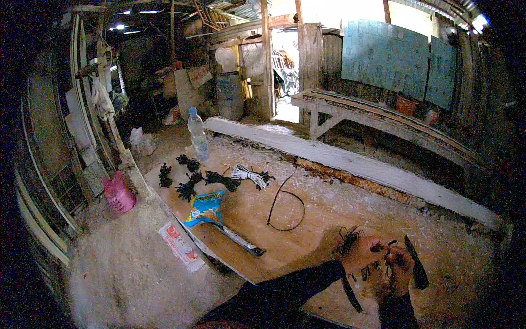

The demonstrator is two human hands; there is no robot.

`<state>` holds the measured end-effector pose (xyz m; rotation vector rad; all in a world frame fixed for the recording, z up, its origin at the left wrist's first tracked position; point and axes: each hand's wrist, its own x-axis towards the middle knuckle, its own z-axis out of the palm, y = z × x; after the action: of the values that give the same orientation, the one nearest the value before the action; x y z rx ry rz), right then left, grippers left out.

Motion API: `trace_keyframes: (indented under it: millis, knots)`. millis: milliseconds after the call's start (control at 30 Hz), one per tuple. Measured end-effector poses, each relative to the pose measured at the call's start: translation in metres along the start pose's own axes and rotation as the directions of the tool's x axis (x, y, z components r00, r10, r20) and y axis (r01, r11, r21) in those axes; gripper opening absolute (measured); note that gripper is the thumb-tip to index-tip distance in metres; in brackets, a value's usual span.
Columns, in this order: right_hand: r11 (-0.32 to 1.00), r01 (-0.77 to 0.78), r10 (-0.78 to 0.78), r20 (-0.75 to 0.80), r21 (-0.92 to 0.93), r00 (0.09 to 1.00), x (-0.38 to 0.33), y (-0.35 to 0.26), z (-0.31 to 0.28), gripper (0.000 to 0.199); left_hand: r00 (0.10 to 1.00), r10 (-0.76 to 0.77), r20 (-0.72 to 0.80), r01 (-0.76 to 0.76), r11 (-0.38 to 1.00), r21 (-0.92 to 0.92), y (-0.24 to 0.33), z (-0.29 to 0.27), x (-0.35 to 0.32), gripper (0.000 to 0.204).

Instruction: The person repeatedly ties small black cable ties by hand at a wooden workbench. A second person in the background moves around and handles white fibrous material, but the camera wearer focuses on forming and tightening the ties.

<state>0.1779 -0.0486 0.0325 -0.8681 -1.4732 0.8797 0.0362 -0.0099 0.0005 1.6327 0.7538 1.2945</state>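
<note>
My left hand point(361, 253) and my right hand point(399, 267) meet over the board at the lower right, fingers closed in a pinch on thin dark cord. A tuft of dark cord point(348, 239) sticks out beyond my left hand, and loose ends hang between the hands. Beside my right hand is a dark, narrow, pointed thing like a knife point(418, 267); whether it touches the hand is unclear. Another dark strip point(350, 295) lies near my left wrist. Further left on the board, a single black cord point(303, 211) curls in a loop.
Several black cord bundles point(222, 181) and a white bundle point(249, 175) lie at the board's far left, by a clear bottle point(198, 137). Nearer are a blue snack packet point(206, 208) and a long narrow wrapper point(238, 239). A pale plank point(329, 156) edges the far side.
</note>
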Motion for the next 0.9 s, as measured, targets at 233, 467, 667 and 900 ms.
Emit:
trace_keyframes:
  millis: [233,467,667,900]
  knots:
    - [0.998,0.012,-0.011,0.011,-0.058,1.0,0.001,0.001,-0.001,0.022,0.999,-0.032,0.013,0.031,0.998,0.053,0.007,-0.001,0.0,0.012]
    - [1.0,-0.015,0.014,0.035,0.016,0.999,0.002,0.005,-0.001,0.017,0.998,0.024,-0.051,-0.018,0.992,0.121,0.006,0.0,-0.003,0.013]
    - [0.986,-0.111,0.123,-0.095,0.125,0.988,-0.002,-0.001,0.006,0.014,0.994,0.092,-0.06,-0.084,0.989,0.121,0.011,0.001,-0.004,0.015]
    - [0.991,-0.094,0.091,0.03,0.092,0.995,0.003,0.009,-0.005,0.015,0.991,0.107,-0.075,-0.09,0.976,0.198,0.007,0.003,-0.004,0.016]
